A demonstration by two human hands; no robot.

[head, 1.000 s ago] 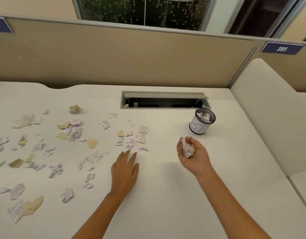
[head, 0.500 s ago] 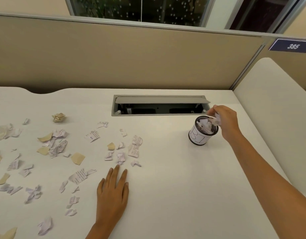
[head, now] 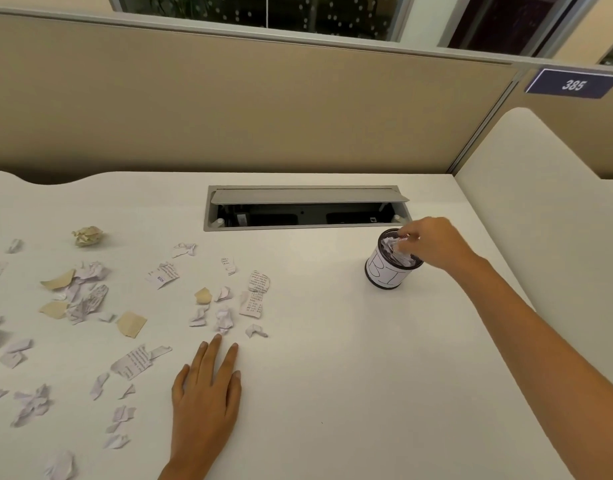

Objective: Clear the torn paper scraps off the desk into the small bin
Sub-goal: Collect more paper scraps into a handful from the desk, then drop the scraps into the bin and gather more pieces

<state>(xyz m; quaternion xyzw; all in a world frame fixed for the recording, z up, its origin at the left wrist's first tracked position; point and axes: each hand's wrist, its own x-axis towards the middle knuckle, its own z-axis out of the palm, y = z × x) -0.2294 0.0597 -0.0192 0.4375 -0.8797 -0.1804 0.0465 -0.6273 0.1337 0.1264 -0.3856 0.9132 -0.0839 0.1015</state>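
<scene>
The small black mesh bin (head: 388,275), wrapped in a white label, stands on the white desk (head: 332,375) at the right and is stuffed with white paper. My right hand (head: 433,242) hovers over its mouth, fingertips bunched downward on a wad of paper scraps (head: 400,251) at the rim. My left hand (head: 204,393) lies flat on the desk with straight fingers, just below a cluster of torn scraps (head: 225,317). Several more white and tan scraps (head: 83,299) are strewn across the left half, and a crumpled tan ball (head: 87,235) lies farther back.
An open cable hatch (head: 305,207) is sunk into the desk behind the bin. A beige partition (head: 229,109) runs along the back, and a white side panel (head: 540,220) borders the right.
My right hand carried the scraps from mid-desk to the bin and now dips its fingers into the mouth. The left hand stayed flat on the desk.
</scene>
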